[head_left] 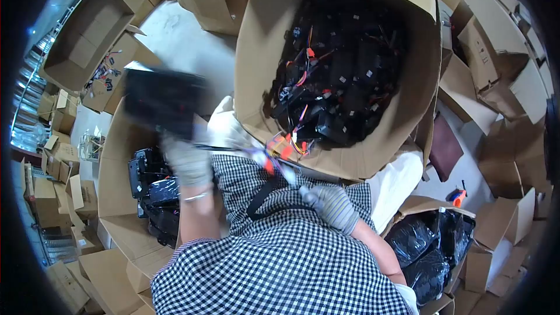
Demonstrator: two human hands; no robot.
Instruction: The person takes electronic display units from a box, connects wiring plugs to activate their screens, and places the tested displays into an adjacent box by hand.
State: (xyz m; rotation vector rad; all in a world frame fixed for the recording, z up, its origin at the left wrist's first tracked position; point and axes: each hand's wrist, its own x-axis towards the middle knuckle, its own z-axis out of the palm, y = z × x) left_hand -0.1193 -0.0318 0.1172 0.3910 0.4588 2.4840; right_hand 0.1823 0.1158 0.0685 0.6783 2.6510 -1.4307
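head view, near to far. black-and-white gingham garment [274,268]: covers the seated person's lap. right hand [338,207]: striped glove, fingers closed, pinching the near end of the wire harness [275,154]; exact fingertip placement cannot be told. the harness, with orange and red connectors, stretches over the lap between the hands, its coloured cluster at the near rim of the front carton [350,163].

left hand [189,163]: gloved, blurred by motion, closed on the near edge of the black rectangular unit [166,102]; thumb position cannot be told. key relation: the unit lies forward and to the left of the right hand, at the far end of the left hand, which is the nearer one. its long axis appears to run crosswise; blur limits certainty.

left carton [116,186]: below the unit, containing black plastic housings [149,178]. front carton: filled with dark parts [350,70] and loose wires. markings: small white labels on these parts and print on a far carton [481,55]; none legible. no brand can be read.
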